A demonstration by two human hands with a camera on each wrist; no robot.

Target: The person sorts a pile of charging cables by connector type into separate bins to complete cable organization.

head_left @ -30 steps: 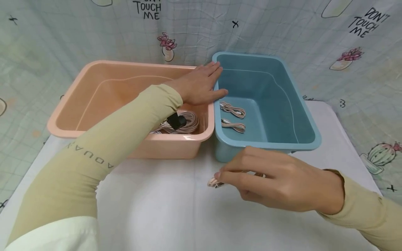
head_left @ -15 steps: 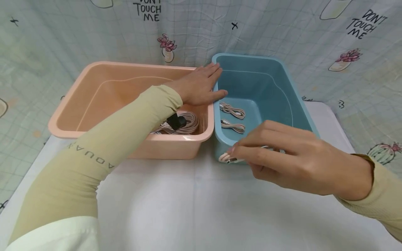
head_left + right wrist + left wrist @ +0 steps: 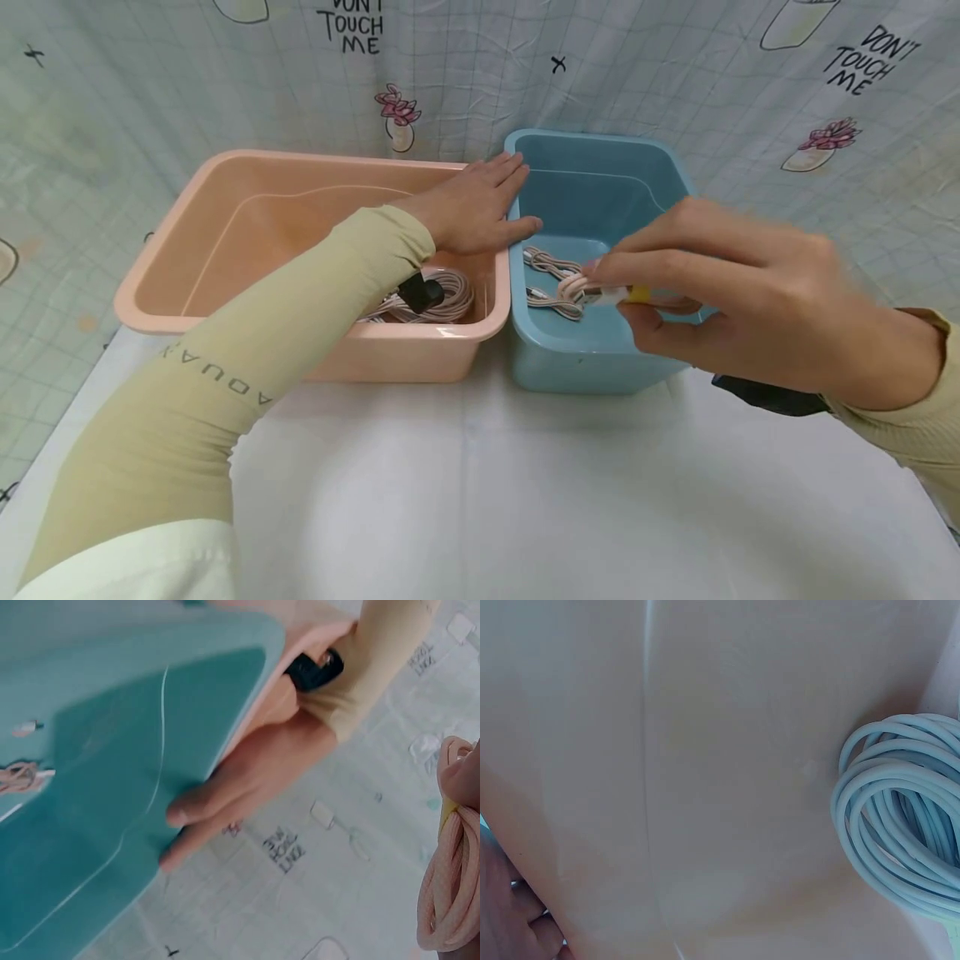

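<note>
My left hand (image 3: 480,208) lies with fingers straight across the adjoining rims of the pink bin (image 3: 300,327) and the blue bin (image 3: 600,352). Over the blue bin, my right hand (image 3: 750,292) pinches a bundled pinkish cable (image 3: 576,286) with a metal plug and a bit of yellow on it. The bundle's loops also show at the edge of the right wrist view, as a folded braided cable (image 3: 450,892). Two similar bundled cables, one farther back (image 3: 551,262) and one nearer (image 3: 553,303), lie on the blue bin's floor.
A thick coiled cable (image 3: 453,296) lies in the pink bin, partly hidden by my left arm; the left wrist view shows its coil (image 3: 900,817) closely. A black device (image 3: 422,292) sits at my left wrist. Behind the bins hangs a printed cloth (image 3: 465,75). White cloth (image 3: 420,483) covers the table.
My right hand has moved up and away from me with the cable, from in front of the blue bin to above its inside. My left hand has stayed on the rims.
</note>
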